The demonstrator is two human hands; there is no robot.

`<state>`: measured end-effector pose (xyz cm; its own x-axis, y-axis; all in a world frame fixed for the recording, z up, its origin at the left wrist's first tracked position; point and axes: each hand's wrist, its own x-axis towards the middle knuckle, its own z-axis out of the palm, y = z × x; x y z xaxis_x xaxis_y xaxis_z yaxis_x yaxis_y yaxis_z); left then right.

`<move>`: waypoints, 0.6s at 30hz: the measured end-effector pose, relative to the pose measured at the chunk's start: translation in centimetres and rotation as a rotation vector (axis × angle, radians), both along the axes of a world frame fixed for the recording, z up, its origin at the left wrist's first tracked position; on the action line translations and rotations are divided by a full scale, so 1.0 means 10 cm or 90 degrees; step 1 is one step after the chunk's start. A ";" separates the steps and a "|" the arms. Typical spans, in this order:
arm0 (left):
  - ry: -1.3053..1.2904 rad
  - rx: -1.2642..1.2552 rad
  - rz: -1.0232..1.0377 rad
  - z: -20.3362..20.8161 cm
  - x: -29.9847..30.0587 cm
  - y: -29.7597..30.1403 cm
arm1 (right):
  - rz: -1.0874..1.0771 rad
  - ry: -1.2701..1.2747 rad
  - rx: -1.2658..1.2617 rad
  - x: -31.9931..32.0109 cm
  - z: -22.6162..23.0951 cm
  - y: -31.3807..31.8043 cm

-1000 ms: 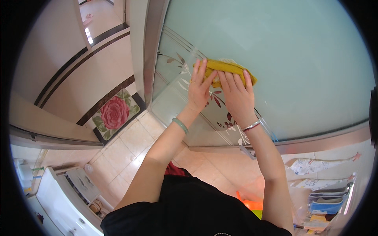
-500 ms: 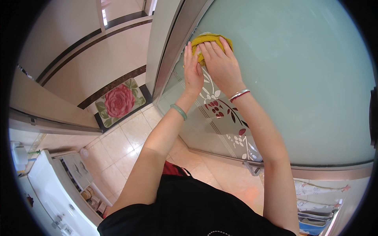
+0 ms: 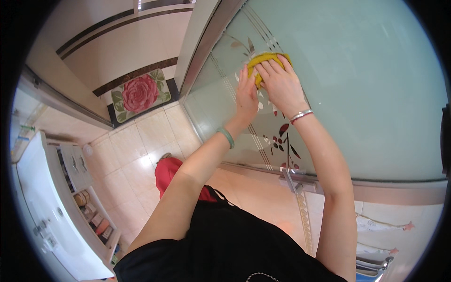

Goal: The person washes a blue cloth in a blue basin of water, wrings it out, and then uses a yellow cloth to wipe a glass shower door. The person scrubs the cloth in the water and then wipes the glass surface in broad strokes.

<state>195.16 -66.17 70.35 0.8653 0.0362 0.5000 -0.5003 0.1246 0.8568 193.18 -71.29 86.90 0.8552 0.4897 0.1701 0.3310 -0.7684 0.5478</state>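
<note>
- A crumpled yellow cleaning cloth [image 3: 264, 62] is pressed against the frosted pale-green glass door panel [image 3: 357, 84], in the upper middle of the frame.
- The right hand [image 3: 280, 84] lies flat over the cloth, its fingers [image 3: 271, 68] nearly straight and spread across the fabric; nothing is gripped, the cloth is only pinned to the glass.
- The left hand [image 3: 246, 94] is set just beside it, touching the cloth's left edge, fingers extended and close together, palm against the glass.
- For a good wipe, even pressure is best kept through both palms, so that the cloth stays flat and is not bunched under the fingertips.
- Strokes are best run along the etched flower-and-stripe pattern [image 3: 282, 136] below the hands, where dirt is likely to be held by the texture.
- The metal door frame [image 3: 206, 42] to the left is best kept clear of the knuckles.
- The silver bangle [image 3: 300, 115] and the green bracelet [image 3: 226, 137] are best kept off the glass, since scratches could be left.
</note>
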 end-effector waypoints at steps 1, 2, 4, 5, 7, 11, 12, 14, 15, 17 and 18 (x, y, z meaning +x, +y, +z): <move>0.002 -0.006 -0.018 -0.02 -0.23 -0.05 | -0.015 0.017 -0.004 -0.22 0.01 -0.04; 0.002 -0.006 -0.032 -0.05 -0.42 -0.06 | -0.024 0.035 -0.007 -0.40 -0.01 -0.07; 0.003 -0.005 -0.063 -0.11 -0.85 -0.08 | -0.045 0.070 -0.014 -0.81 -0.04 -0.14; 0.012 -0.005 -0.078 -0.12 -1.05 -0.09 | -0.061 0.088 -0.015 -1.01 -0.03 -0.15; 0.031 -0.009 -0.113 -0.10 -1.46 -0.13 | -0.097 0.122 -0.021 -1.43 0.04 -0.15; 0.013 -0.022 -0.211 -0.06 -1.98 -0.13 | -0.134 0.142 -0.052 -2.03 0.20 -0.16; -0.004 -0.014 -0.228 -0.04 -2.06 -0.11 | -0.141 0.140 -0.061 -2.14 0.22 -0.19; -0.025 0.002 -0.249 -0.02 -2.14 -0.09 | -0.152 0.137 -0.078 -2.31 0.25 -0.24; -0.029 0.009 -0.257 -0.01 -2.16 -0.11 | -0.156 0.129 -0.093 -2.36 0.24 -0.26; -0.040 -0.001 -0.269 0.03 -2.11 -0.12 | -0.161 0.109 -0.123 -2.36 0.21 -0.33; -0.038 -0.002 -0.261 0.04 -2.08 -0.12 | -0.161 0.104 -0.117 -2.31 0.20 -0.34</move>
<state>174.39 -67.39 70.78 0.7773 -0.3040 0.5508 -0.4579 0.3271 0.8266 170.05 -74.67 88.92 0.9618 0.2691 -0.0495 0.2374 -0.7309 0.6399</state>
